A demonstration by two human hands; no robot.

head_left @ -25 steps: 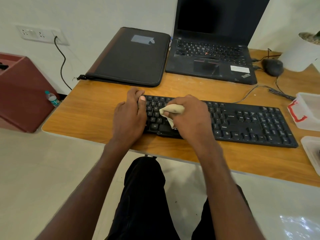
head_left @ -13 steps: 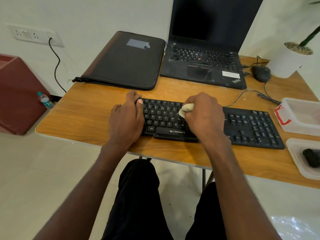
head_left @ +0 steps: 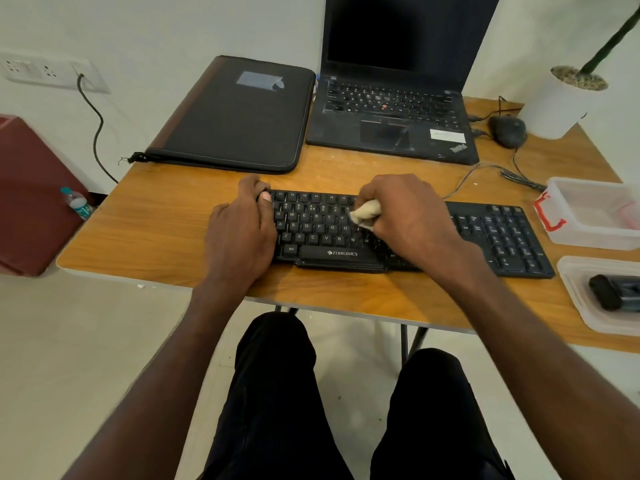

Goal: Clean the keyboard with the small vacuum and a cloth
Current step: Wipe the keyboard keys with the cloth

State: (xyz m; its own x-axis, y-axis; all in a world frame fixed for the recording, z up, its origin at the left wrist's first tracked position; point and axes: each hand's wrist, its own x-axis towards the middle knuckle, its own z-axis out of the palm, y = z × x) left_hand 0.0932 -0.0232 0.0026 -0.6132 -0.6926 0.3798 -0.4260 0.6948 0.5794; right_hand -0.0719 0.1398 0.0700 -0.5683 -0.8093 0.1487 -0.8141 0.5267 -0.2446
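The right hand [head_left: 412, 220] pinched a wadded cloth [head_left: 366, 212], pressing it on the keyboard [head_left: 322, 230] keys just beneath its fingertips. The left hand [head_left: 242, 233] gripped the keyboard's near-left end. The cloth looked soft and light; the keyboard seemed light enough to slide, so bracing its end suited.

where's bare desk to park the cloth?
Bare wood left of the black keyboard, from the left hand to the wooden desk edge. Also the strip before the black zip folder. Right end is crowded: two clear plastic tubs, cables.
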